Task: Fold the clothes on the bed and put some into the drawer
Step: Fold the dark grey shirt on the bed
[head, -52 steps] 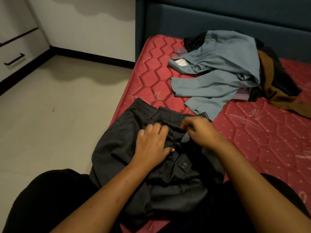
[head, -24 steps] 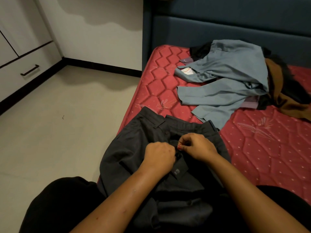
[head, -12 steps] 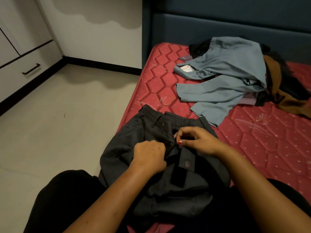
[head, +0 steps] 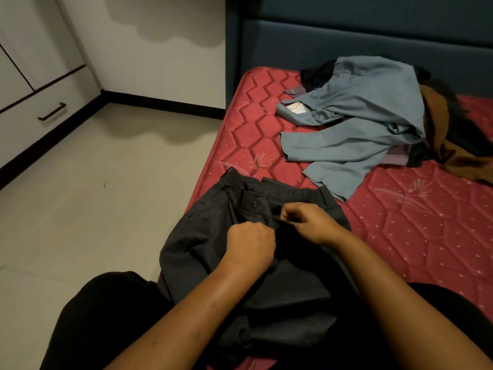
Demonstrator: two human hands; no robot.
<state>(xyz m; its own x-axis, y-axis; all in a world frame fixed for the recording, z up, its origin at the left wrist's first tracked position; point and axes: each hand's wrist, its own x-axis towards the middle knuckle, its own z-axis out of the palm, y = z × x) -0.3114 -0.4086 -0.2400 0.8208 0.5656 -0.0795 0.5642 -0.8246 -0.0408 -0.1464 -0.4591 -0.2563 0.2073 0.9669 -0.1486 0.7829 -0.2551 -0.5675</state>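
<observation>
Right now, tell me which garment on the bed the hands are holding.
The dark grey trousers nearest you: left hand and right hand grip them. The blue shirt and brown garment lie untouched behind.

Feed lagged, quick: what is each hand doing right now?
Left hand: fist closed on the dark trousers.
Right hand: pinching the same trousers at the fly.

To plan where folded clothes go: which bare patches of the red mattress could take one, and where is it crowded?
Bare: red quilted mattress right of the dark grey trousers, nearer than the brown garment; the strip left of the blue-grey shirt. Crowded: that heap by the dark blue headboard, and the near edge under the trousers.
</observation>
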